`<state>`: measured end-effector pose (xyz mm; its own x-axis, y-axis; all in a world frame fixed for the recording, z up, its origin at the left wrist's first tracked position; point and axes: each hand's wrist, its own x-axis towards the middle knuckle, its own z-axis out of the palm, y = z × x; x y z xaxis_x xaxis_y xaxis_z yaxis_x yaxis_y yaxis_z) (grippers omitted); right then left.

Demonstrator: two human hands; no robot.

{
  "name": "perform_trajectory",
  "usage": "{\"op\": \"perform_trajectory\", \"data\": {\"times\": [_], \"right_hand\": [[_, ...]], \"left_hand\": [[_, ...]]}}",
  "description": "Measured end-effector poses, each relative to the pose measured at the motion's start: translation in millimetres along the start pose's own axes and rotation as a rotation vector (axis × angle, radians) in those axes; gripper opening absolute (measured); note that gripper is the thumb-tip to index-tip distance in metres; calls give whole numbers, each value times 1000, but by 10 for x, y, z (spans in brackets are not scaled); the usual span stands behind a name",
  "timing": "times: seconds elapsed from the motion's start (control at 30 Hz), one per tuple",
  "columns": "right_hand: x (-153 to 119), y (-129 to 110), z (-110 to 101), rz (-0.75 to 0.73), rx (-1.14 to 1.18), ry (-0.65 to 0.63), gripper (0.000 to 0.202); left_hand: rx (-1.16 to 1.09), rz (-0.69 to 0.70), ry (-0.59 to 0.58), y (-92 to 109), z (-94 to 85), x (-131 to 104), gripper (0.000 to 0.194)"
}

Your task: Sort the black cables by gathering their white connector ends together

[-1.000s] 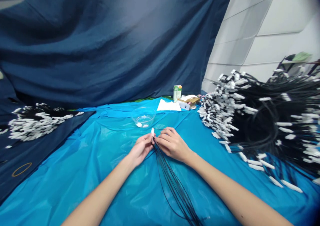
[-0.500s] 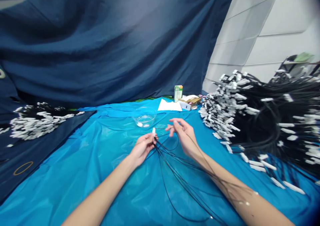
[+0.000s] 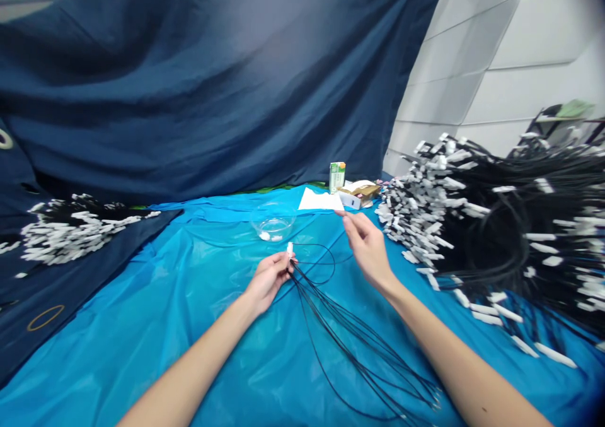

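Note:
My left hand [image 3: 270, 280] pinches a small white connector [image 3: 290, 249] near the middle of the blue sheet. Several thin black wires [image 3: 350, 332] fan out from beneath it toward the lower right, ending in small bright tips. One wire loops out to the right of the connector. My right hand [image 3: 371, 250] is raised to the right, apart from the left one, with thumb and forefinger closed together. A wire seems to run toward it, but what lies between its fingertips is too small to tell.
A clear bowl [image 3: 274, 222] with white pieces stands behind my left hand. Farther back are white paper [image 3: 319, 200] and a green-white carton [image 3: 337, 176]. Black cables with white connectors are heaped at right [image 3: 496, 225] and left [image 3: 75, 231].
My right hand has moved right and slightly up, away from the connector, and its fingers have drawn together. The wires that lay over my right forearm now rest on the sheet.

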<state>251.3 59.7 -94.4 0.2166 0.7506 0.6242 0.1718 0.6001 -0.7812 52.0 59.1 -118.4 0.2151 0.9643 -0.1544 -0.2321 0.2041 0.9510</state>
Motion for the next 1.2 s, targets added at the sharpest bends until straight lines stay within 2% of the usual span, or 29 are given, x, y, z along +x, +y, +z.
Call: {"op": "perform_trajectory", "data": {"times": [0.1,0.23,0.47,1.2], "right_hand": [[-82,-42,72,-185,-176,-70,25],[-180,-71,170,-272,-253,-147,19],[-262,-6,230,-263,-347,-210,16],[-269,-8,242,-267,-350,-212,16]], "left_hand": [[18,21,-2,-18,-7,4,42],[28,51,4,-32,-4,7,42],[62,110,24,-38,43,-9,48],[123,160,-15,3,85,-79,47]]}}
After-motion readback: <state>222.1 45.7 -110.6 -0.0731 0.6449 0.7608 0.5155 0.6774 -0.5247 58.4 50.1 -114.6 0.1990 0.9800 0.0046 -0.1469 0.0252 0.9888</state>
